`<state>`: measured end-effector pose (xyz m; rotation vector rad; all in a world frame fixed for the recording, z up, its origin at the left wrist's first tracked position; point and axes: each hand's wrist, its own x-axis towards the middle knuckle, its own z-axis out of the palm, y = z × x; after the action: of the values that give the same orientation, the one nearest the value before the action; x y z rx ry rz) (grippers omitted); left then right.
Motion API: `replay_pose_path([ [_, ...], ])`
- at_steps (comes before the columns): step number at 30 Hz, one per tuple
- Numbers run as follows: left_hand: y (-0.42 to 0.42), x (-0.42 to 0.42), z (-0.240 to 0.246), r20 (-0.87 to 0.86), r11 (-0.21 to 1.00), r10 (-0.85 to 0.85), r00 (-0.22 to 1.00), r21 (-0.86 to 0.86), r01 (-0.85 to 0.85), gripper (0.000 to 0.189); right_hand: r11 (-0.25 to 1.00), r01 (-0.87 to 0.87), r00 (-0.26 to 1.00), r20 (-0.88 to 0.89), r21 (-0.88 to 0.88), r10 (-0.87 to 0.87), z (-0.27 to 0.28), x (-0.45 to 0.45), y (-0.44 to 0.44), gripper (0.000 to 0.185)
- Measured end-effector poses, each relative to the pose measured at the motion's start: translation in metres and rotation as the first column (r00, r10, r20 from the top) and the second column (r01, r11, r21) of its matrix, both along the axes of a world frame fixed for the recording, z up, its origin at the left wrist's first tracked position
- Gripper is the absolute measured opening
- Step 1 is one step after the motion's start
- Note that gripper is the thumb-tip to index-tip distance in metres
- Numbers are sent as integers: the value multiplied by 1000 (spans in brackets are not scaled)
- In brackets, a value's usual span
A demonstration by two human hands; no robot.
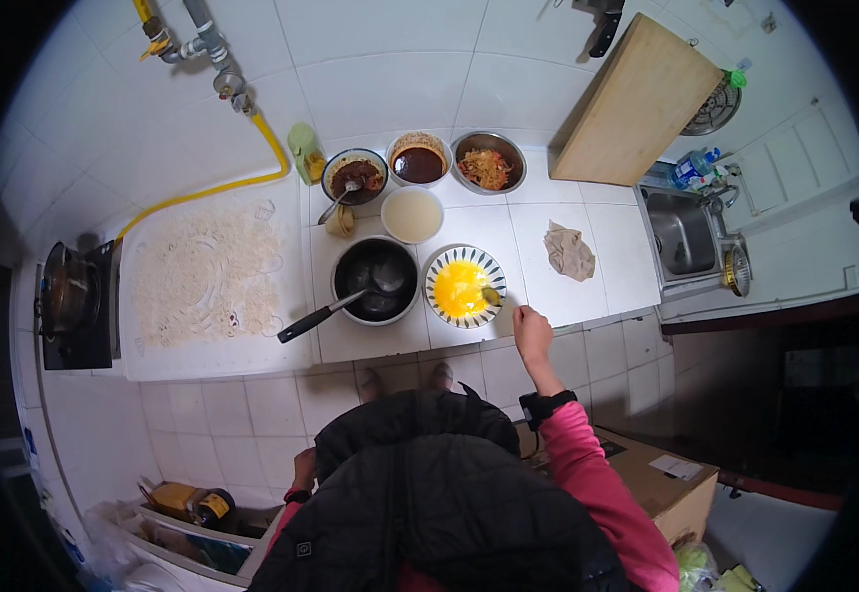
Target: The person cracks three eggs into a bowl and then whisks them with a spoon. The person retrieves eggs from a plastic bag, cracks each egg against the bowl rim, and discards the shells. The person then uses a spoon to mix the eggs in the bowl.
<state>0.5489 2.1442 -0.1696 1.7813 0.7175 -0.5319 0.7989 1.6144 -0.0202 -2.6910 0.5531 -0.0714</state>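
Note:
My right hand (532, 331) is at the counter's front edge, its fingers curled at the right of a patterned plate (435, 311) of beaten egg (460, 287). A spoon (491, 296) rests in the egg; whether my fingers hold its handle cannot be made out. My left hand (304, 468) hangs low beside my black vest, partly hidden by it. Left of the plate is a dark pot (342, 255) with a black-handled ladle (307, 324) in it. Behind stand a bowl of pale liquid (412, 214), a bowl of dark sauce (418, 163), a bowl of dark paste (356, 177) and a metal bowl of shredded food (486, 163).
A crumpled cloth (570, 251) lies on the counter's right. A wooden cutting board (636, 100) leans on the wall, near a sink (685, 233). At left are a white surface strewn with pale flakes (207, 274) and a stove (78, 348). A cardboard box (666, 473) stands behind me.

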Motion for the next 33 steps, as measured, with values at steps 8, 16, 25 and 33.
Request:
replay_pose_path([
  [8,-12,9,19,-18,995,-46,999,91,47,28,997,-30,999,29,74,28,-5,3,6,27],
  [16,3,-9,-20,-84,954,-243,966,160,254,33,995,-97,994,55,1,97,-14,16,6,25],
  [25,11,-4,-5,-37,715,-614,789,398,575,33,985,-107,994,38,133,103,-24,25,3,28],
  [33,3,-6,-6,-6,981,-174,985,86,174,28,975,-65,998,11,214,64,-17,18,-3,31],
])
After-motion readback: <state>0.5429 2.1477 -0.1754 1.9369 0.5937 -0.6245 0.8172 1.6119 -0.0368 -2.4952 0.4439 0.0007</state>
